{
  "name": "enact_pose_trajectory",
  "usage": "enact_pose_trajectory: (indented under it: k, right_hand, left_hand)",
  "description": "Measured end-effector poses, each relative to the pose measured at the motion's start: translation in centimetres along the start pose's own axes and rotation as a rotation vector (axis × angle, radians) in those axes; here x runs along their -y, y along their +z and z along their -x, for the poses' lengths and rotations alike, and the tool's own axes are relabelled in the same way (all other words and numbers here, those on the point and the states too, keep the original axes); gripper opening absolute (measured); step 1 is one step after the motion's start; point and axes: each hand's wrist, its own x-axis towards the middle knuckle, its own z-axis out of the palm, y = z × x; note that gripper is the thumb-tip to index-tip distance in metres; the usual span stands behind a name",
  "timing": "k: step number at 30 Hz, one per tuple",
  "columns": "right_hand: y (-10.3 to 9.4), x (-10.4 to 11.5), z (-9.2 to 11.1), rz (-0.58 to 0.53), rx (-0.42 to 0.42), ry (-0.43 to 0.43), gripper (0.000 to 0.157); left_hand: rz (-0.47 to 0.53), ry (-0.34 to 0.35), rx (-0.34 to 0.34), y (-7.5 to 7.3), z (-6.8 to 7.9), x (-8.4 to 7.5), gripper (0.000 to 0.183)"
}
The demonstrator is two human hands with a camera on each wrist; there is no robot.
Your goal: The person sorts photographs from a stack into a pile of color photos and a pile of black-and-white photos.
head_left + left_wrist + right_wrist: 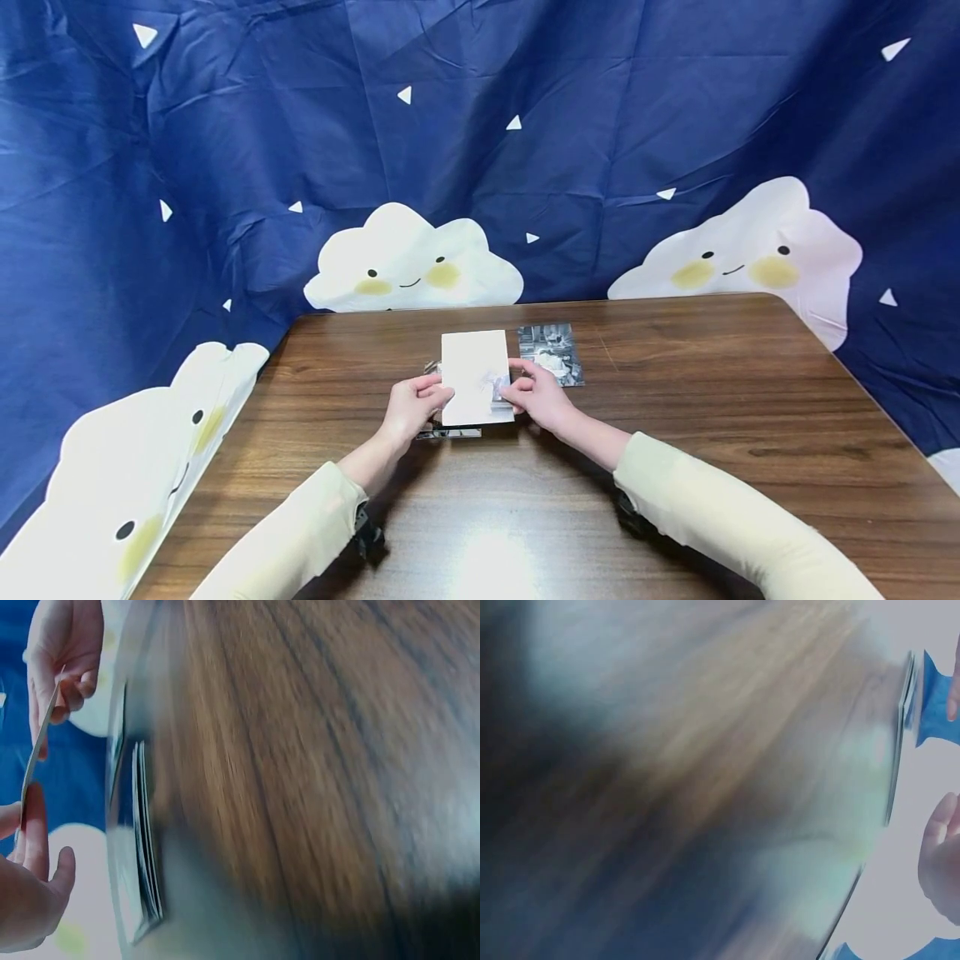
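Both hands hold a white card (472, 375) raised over the table, a faint grey picture at its lower right and the rest pale. My left hand (412, 407) pinches its left edge between thumb and fingers. On the other side, my right hand (542, 398) pinches the right edge the same way. Seen edge-on in the left wrist view, the card (34, 761) spans the two hands, slightly bowed. Beneath it lies a small stack of picture cards (450, 433), mostly hidden by the held card. A black-and-white picture card (551, 354) lies just beyond the right hand.
The brown wooden table (712, 400) runs back to a dark blue curtain (480, 133) with white clouds and triangles. In the left wrist view the stacked cards (144, 832) show as several thin layers on the tabletop.
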Motion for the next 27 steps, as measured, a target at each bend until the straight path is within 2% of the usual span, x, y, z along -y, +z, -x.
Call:
enact_pose_trajectory:
  k: [5,9,12,15,18,20,23,27]
  right_hand:
    - [-1.9,0.1,0.8,0.026,0.008,-0.017,0.060]
    - [-3.3,-0.1,1.5,0.071,0.019,-0.054,0.066]
    - [-4.4,-0.1,2.3,0.097,0.019,-0.078,0.066]
    - [-5.3,0.2,3.1,0.105,0.008,-0.079,0.065]
    - [-6.1,0.5,3.8,0.115,-0.006,-0.071,0.064]
    - [-6.6,0.6,4.2,0.122,-0.018,-0.062,0.062]
    - [-7.3,0.7,4.9,0.131,-0.038,-0.061,0.059]
    - [-8.0,0.5,6.0,0.131,-0.032,-0.054,0.059]
  left_hand:
    - [0.010,0.124,0.083,1.3,0.4,-0.5,0.054]
    - [-0.028,0.198,0.129,2.4,0.7,-0.7,0.056]
    - [-0.017,0.222,0.189,3.1,1.0,-1.0,0.058]
    - [0.001,0.235,0.260,3.6,2.0,-2.3,0.058]
    - [0.006,0.236,0.303,4.0,3.0,-3.6,0.057]
    - [0.008,0.239,0.318,4.5,3.1,-3.5,0.058]
    - [0.006,0.244,0.347,5.3,2.9,-2.4,0.060]
    - [-0.026,0.246,0.411,6.1,3.1,-1.4,0.066]
